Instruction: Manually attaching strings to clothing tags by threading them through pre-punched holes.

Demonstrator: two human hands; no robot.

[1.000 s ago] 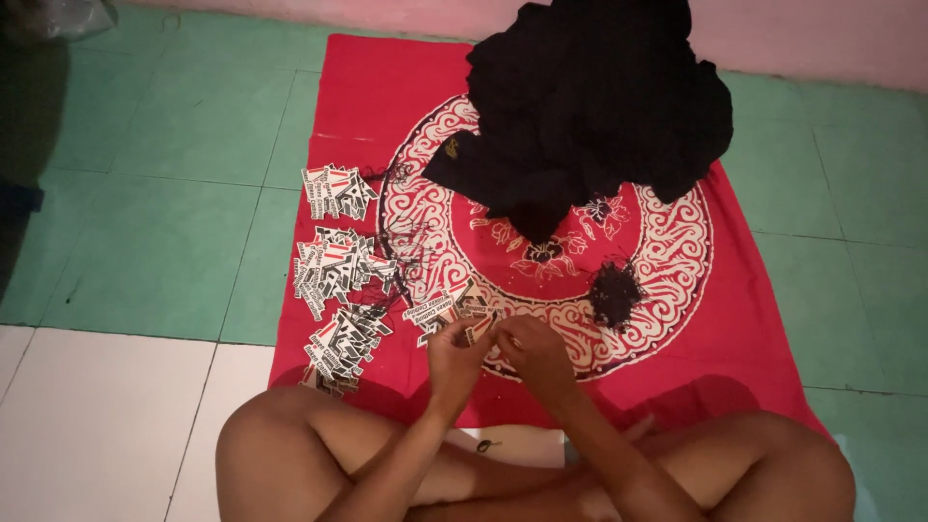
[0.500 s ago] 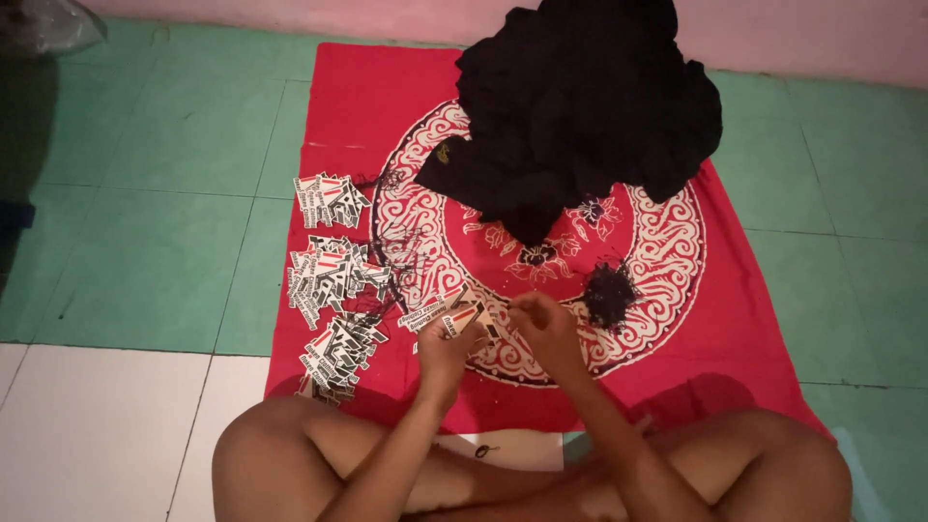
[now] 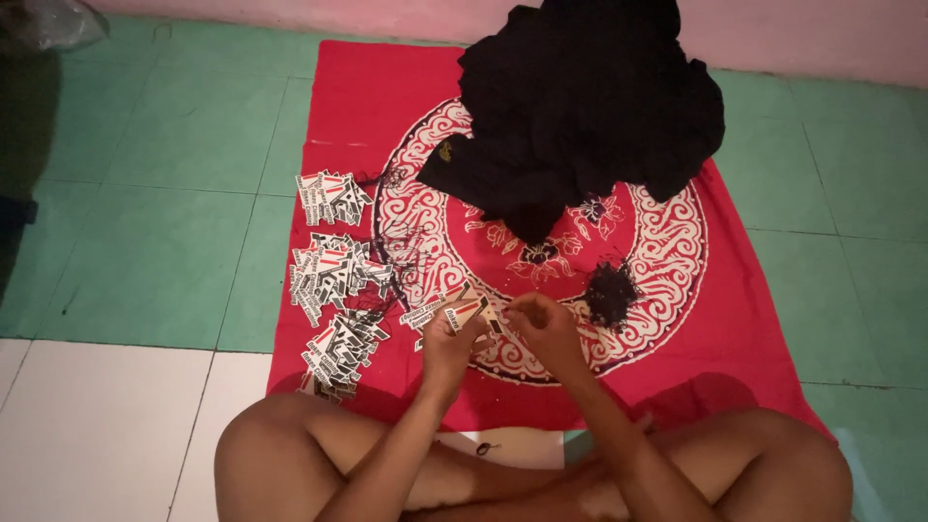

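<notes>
I sit cross-legged on the floor at the near edge of a red patterned cloth (image 3: 348, 106). My left hand (image 3: 447, 340) pinches a small white, black and red paper tag (image 3: 462, 311) above the cloth. My right hand (image 3: 546, 329) is beside it, fingers closed at the tag's right edge, where a thin dark thread seems to run. Piles of similar tags (image 3: 333, 271) lie along the cloth's left side. A small clump of black threads (image 3: 611, 292) rests just right of my right hand.
A heap of black garments (image 3: 590, 106) covers the far part of the cloth. A white sheet (image 3: 503, 447) lies between my legs. Green tiles (image 3: 145, 193) surround the cloth, white tiles (image 3: 87, 435) at near left. A dark object (image 3: 14, 222) sits at the left edge.
Both hands have lifted slightly and drawn apart a little, with the tag now held up in my left hand. The view has shifted slightly.
</notes>
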